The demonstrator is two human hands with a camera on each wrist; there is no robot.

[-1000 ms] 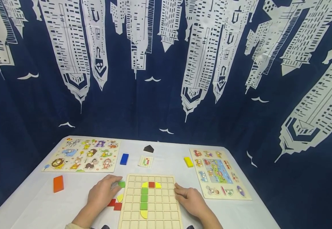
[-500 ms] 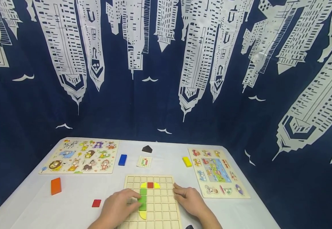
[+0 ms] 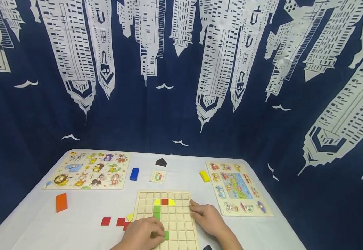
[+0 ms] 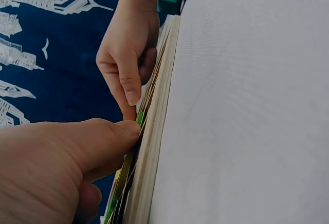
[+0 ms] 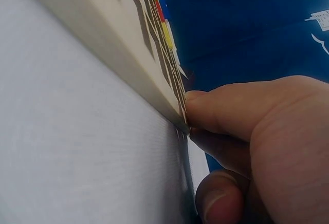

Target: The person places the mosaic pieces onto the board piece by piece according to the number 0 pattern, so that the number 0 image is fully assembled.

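A wooden grid board (image 3: pixel 178 218) lies in front of me in the head view. Near its top, a red square tile (image 3: pixel 164 202) sits between two rounded yellow tiles, with green square tiles (image 3: pixel 157 209) running down below the left one. Over the board's lower part, my left hand (image 3: pixel 142 234) pinches another green square tile (image 3: pixel 166 235) between thumb and fingers, covering the lower cells behind it. At the right edge my right hand (image 3: pixel 208 219) grips the board; the right wrist view shows the thumb (image 5: pixel 216 106) against that edge.
Several red tiles (image 3: pixel 106 221) and a yellow tile (image 3: pixel 129 217) lie left of the board. Beyond are orange (image 3: pixel 61 202), blue (image 3: pixel 134 174) and yellow (image 3: pixel 204 176) blocks, a black piece (image 3: pixel 161 162) and a pattern card (image 3: pixel 158 176). Picture puzzles (image 3: pixel 87 171) (image 3: pixel 239 189) flank them.
From beside the board's left edge, my left hand has carried a green tile rightward and nearer, onto the board's lower part. My right hand keeps its hold on the right edge.
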